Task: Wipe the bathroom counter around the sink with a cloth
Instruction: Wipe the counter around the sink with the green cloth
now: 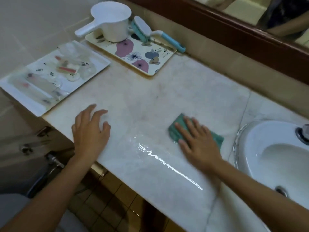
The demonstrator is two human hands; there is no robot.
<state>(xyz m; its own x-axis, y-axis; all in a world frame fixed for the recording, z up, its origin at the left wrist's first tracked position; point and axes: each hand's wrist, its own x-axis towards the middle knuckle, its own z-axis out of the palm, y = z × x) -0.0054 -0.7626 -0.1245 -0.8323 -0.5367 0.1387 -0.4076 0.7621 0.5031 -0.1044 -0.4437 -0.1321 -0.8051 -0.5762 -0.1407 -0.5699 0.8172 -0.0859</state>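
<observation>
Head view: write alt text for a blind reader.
A right hand presses a green cloth flat on a wet stone counter beside a white sink; the left hand rests nearby. A floral tray and a white tray sit behind.

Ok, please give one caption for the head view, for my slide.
Right hand presses a green cloth on the wet counter beside the white sink; left hand rests on the counter.
</observation>
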